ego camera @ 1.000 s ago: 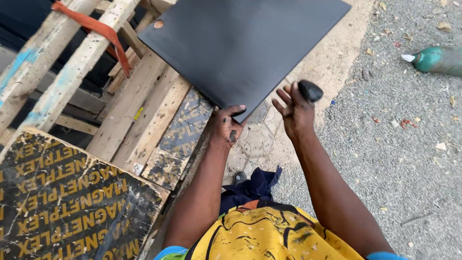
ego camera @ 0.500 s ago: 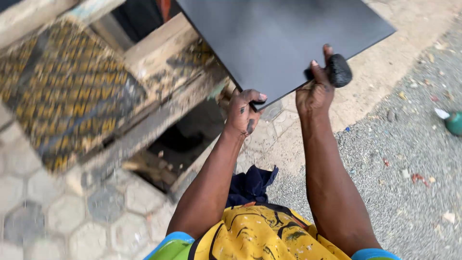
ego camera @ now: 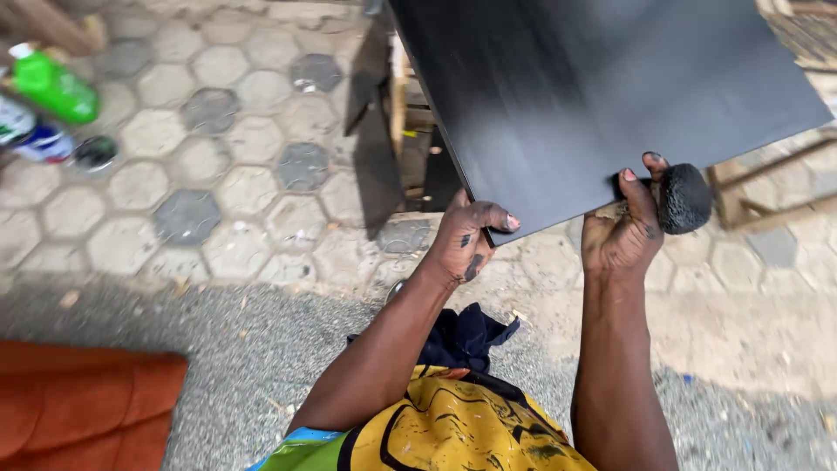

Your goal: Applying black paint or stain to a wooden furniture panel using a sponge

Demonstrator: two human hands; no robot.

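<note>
A large flat black board (ego camera: 602, 105) is filling the far right of the view, tilting up off the ground, its near edge being held by both hands; beneath and behind it the hexagonal paving (ego camera: 218, 157) is stretching away to the far left, giving way to grey gravel (ego camera: 261, 349) nearer the person. An orange cushioned surface (ego camera: 78, 406) is lying at the near left corner. Under the board's left side a dark wooden frame (ego camera: 392, 131) is showing, with more timber (ego camera: 767, 187) standing at the right.

The left hand (ego camera: 466, 244) is gripping the board's near edge, thumb lying over the top face and fingers curling underneath, paint-stained; the right hand (ego camera: 623, 231) is clasping the same edge further right, thumb pressing on the top face, while also pinching a black round sponge (ego camera: 684, 199) between its fingers just beside the board's edge.

At the far left a green bottle (ego camera: 54, 87) is lying on the paving; a white and blue can (ego camera: 26, 131) is resting just beside it, with a small dark lid (ego camera: 94, 151) near.
</note>
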